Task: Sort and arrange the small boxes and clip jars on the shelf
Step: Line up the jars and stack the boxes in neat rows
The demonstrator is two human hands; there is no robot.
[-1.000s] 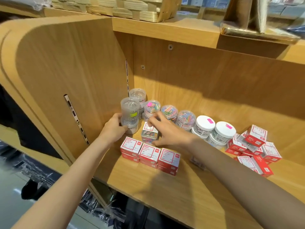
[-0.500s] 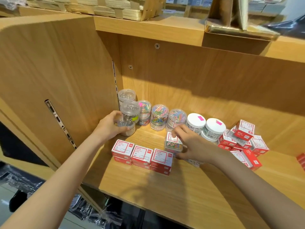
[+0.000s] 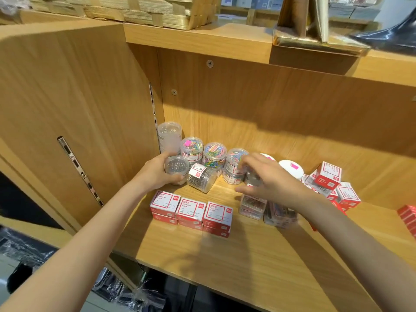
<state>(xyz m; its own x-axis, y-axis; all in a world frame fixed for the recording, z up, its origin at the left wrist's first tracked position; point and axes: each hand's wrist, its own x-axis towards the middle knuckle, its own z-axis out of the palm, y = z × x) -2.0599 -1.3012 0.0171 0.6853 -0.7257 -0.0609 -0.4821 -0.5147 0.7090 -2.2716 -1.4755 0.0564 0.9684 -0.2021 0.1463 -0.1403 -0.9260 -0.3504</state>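
Note:
My left hand (image 3: 155, 173) grips a clear jar of silver clips (image 3: 176, 168) at the shelf's back left. Beside it another silver-clip jar (image 3: 201, 179) lies on its side. A tall clear jar stack (image 3: 169, 136) stands in the corner, with three jars of coloured clips (image 3: 214, 155) in a row to its right. My right hand (image 3: 270, 180) curls over a small clear clip box (image 3: 253, 177), blurred, just above two stacks of clear boxes (image 3: 251, 206). Red-and-white small boxes (image 3: 191, 210) form a two-high row in front.
White-lidded jars (image 3: 290, 168) stand behind my right hand. A loose pile of red boxes (image 3: 328, 176) lies at the right, with more red packs (image 3: 407, 218) at the edge. The wooden shelf (image 3: 225, 262) has a side wall close on the left and a board overhead.
The upper silver-clip jar has come off the stack in my left hand and now lies on its side. My right hand carried the clear box rightward over the clear box stacks.

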